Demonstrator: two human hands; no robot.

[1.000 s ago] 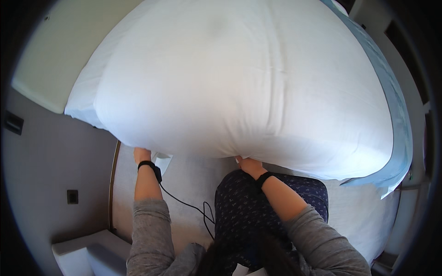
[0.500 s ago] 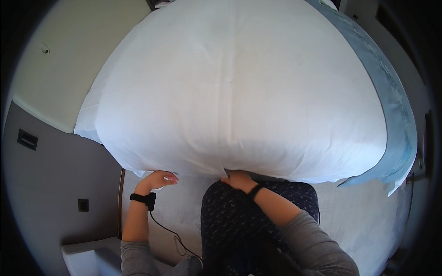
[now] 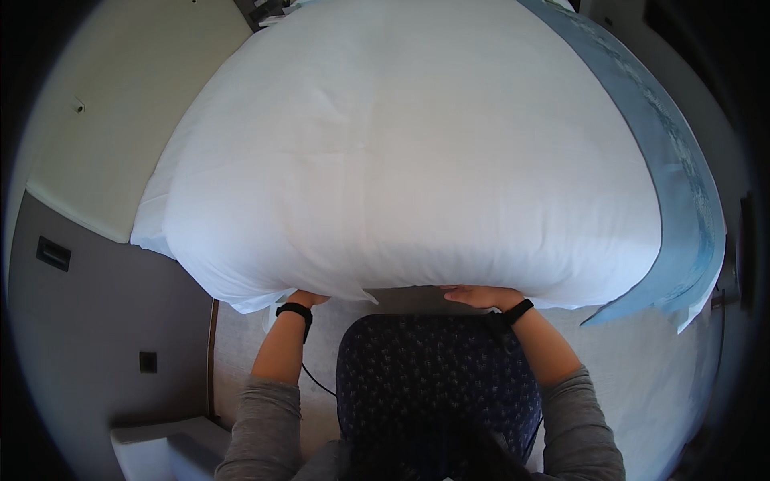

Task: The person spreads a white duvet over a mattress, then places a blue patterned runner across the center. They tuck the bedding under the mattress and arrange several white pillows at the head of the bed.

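A white sheet (image 3: 417, 160) covers the bed in front of me and hangs over its near side. My left hand (image 3: 309, 298) is at the sheet's lower edge, left of the middle; the cloth hides most of its fingers. Farther right, my right hand (image 3: 485, 297) lies along the same edge, palm side turned inward, fingers stretched out to the left under the hanging cloth. A small pointed corner of sheet (image 3: 369, 297) droops between the hands. Both wrists wear black bands.
A blue patterned bed runner (image 3: 670, 184) lies across the right end. On the left stand a pale headboard (image 3: 120, 120) and a grey wall panel (image 3: 104, 297) with sockets. A light grey piece of furniture (image 3: 160, 433) is at lower left. My dark patterned clothing (image 3: 437, 361) fills the lower middle.
My right hand has moved right from the middle of the edge, its fingers straightening out. My left hand has shifted slightly right and in under the cloth. The sheet's crease has moved left.
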